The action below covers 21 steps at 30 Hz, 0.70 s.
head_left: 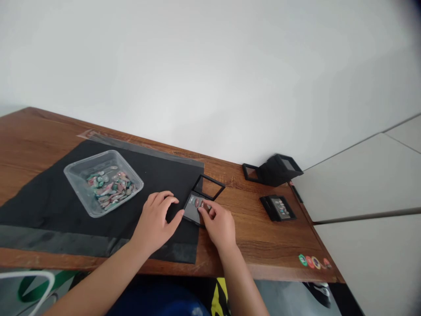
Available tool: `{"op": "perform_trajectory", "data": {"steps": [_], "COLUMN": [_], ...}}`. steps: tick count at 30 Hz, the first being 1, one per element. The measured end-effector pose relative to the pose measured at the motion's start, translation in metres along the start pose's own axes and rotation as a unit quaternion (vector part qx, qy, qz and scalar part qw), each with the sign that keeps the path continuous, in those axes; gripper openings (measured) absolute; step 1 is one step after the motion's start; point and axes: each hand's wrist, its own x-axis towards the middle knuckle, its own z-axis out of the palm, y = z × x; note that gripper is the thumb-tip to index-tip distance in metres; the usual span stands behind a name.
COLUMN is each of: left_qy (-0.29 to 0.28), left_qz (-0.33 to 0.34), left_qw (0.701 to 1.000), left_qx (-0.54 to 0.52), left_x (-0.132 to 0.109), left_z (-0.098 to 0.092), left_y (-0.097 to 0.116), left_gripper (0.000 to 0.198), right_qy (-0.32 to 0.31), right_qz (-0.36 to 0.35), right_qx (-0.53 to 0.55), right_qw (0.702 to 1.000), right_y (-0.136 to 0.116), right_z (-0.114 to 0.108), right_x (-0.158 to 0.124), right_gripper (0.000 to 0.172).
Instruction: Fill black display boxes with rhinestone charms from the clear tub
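A small black-framed display box point(193, 210) with a grey inner pad lies at the right edge of the black mat, its frame lid point(210, 188) raised. Several small polished stones point(197, 202) lie on the pad. My right hand point(219, 223) is over the box's right side, thumb and index finger pinched about a small reddish stone point(201, 204) at the pad. My left hand point(159, 221) rests at the box's left side, fingers apart, holding nothing, with the thumb tip at its edge. A clear plastic tub point(79, 186) of mixed green, pink and brown stones point(113, 188) stands further left.
The black mat point(42, 197) is taped to the wooden table point(253, 228). On the right are a stack of black frames point(276, 171) by the wall and a filled black frame point(279, 208). Round stickers point(309, 262) mark the front edge. A white wall rises behind.
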Motion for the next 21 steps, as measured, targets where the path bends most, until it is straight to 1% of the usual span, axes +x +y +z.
{"op": "perform_trajectory", "data": {"steps": [5,7,11,15,18,21], "left_qy": [0.003,-0.004,-0.028,-0.033,-0.009,0.045], "left_qz": [-0.001,-0.006,-0.005,-0.009,-0.006,0.023], "left_qw": [0.999,0.999,0.998,0.998,1.000,0.999], "left_qx": [0.033,0.042,0.055,0.049,0.022,-0.014], "left_x": [-0.003,-0.003,-0.003,-0.002,-0.004,-0.005], "left_z": [0.006,0.008,0.008,0.007,0.005,-0.005], "left_y": [-0.005,-0.007,-0.007,-0.007,-0.003,0.006], "left_gripper": [0.039,0.043,0.040,0.036,0.031,0.023], "right_qy": [-0.004,-0.001,0.003,-0.021,-0.028,-0.019], "right_qz": [-0.006,-0.005,0.003,0.012,0.018,0.027], "right_qx": [-0.006,-0.014,-0.013,0.014,0.033,0.050], "right_qw": [1.000,1.000,1.000,1.000,0.999,0.998], "right_y": [-0.001,-0.002,-0.002,0.002,0.006,0.012], "right_z": [0.002,0.004,0.005,0.003,0.004,0.007], "right_x": [0.003,0.003,0.005,0.008,0.008,0.006], "right_gripper": [0.021,0.022,0.025,0.026,0.028,0.034]}}
